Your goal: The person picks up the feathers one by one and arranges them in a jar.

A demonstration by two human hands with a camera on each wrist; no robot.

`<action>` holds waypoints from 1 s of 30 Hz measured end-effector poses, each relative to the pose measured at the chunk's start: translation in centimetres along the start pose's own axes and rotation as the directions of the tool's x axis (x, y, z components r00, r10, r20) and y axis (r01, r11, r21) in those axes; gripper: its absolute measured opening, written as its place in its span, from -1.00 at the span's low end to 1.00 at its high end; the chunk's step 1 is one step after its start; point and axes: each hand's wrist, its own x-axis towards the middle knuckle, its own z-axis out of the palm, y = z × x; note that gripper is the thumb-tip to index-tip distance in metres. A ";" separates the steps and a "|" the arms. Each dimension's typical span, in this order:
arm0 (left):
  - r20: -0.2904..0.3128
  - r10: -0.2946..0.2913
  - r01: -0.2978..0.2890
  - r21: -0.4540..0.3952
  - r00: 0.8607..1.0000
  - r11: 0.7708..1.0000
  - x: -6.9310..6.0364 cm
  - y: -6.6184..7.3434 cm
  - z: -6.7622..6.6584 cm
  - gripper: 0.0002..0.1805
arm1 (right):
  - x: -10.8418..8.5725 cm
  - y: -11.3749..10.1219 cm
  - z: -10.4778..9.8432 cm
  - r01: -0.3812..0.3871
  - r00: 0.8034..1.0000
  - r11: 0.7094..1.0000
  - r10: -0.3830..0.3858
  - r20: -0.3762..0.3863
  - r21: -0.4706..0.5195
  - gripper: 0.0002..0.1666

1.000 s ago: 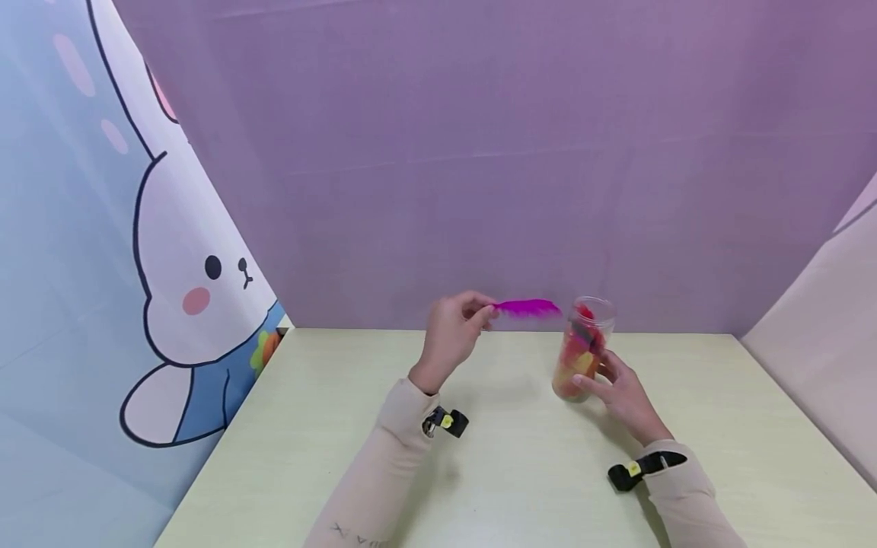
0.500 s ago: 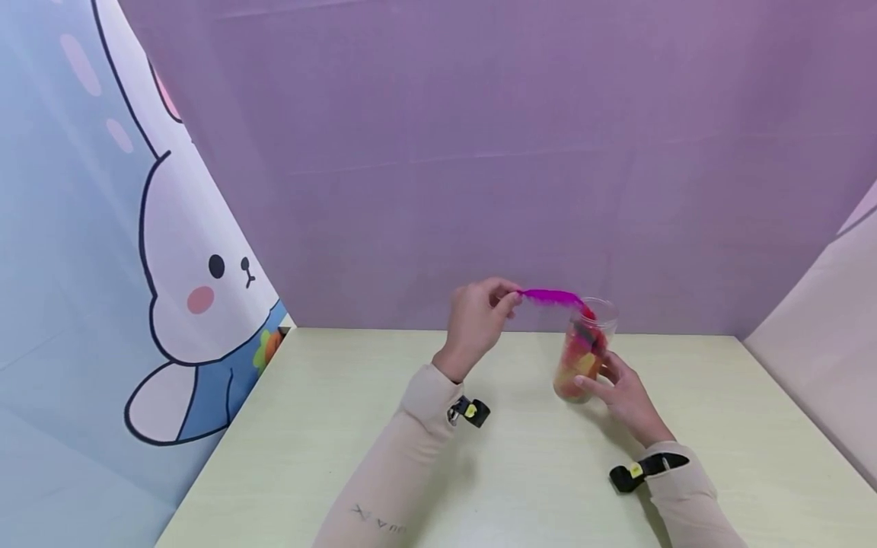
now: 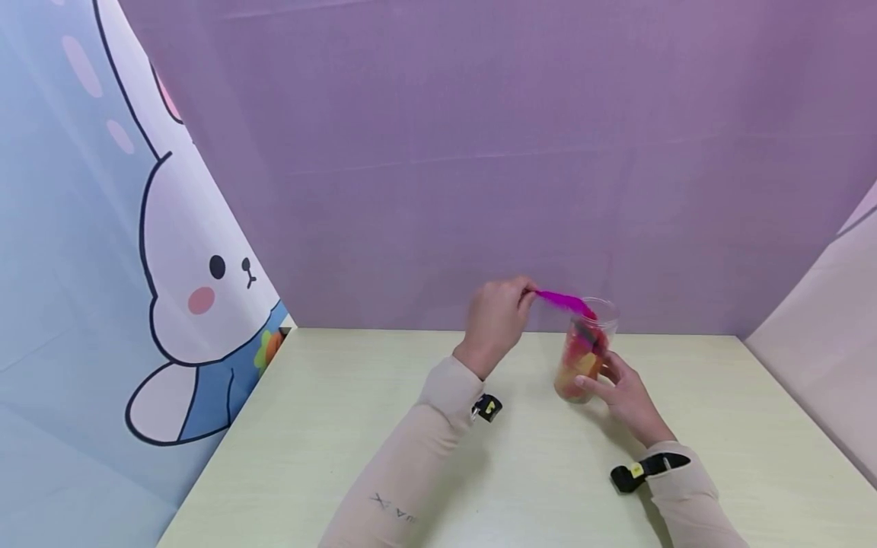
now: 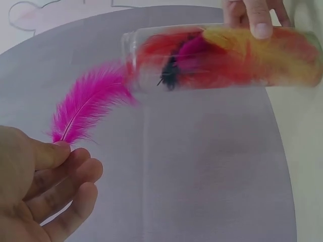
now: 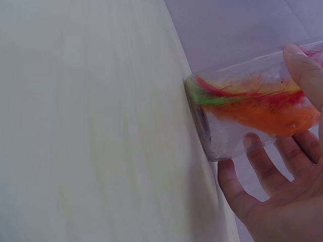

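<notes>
My left hand (image 3: 498, 318) pinches a magenta feather (image 4: 90, 103) by its quill end between thumb and forefinger. The feather's far tip reaches the open mouth of a clear jar (image 3: 574, 373), which stands upright on the table. Inside the jar are red, yellow, orange, green, magenta and black feathers (image 5: 267, 113). My right hand (image 3: 626, 397) grips the jar around its lower side, thumb toward the left and fingers behind. In the right wrist view the jar's base touches the tabletop.
The pale table (image 3: 329, 426) spreads around both hands. A purple cloth backdrop (image 3: 438, 167) rises behind its far edge. At the left hangs a blue sheet with a rabbit drawing (image 3: 185, 289); at the right is a pale panel (image 3: 829, 342).
My left hand has moved right, bringing the magenta feather from left of the jar to its mouth, with the tip now angled downward. The right hand and jar have stayed nearly still.
</notes>
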 end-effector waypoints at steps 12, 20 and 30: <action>0.047 0.059 -0.065 0.137 0.997 0.988 0.6 1.6 0.9 -0.84 | 0.1 0.2 0.0 0.012 1.000 1.000 -0.012 -0.011 0.007 0.04; 0.092 0.116 -0.136 0.256 0.989 0.957 0.9 2.5 1.5 -0.85 | 0.0 0.1 0.0 0.014 1.000 1.000 -0.013 -0.015 0.010 0.04; 0.132 0.141 -0.176 0.320 0.981 0.931 1.1 3.4 2.4 -0.81 | 0.0 0.0 0.1 0.006 1.000 1.000 -0.006 -0.009 0.022 0.05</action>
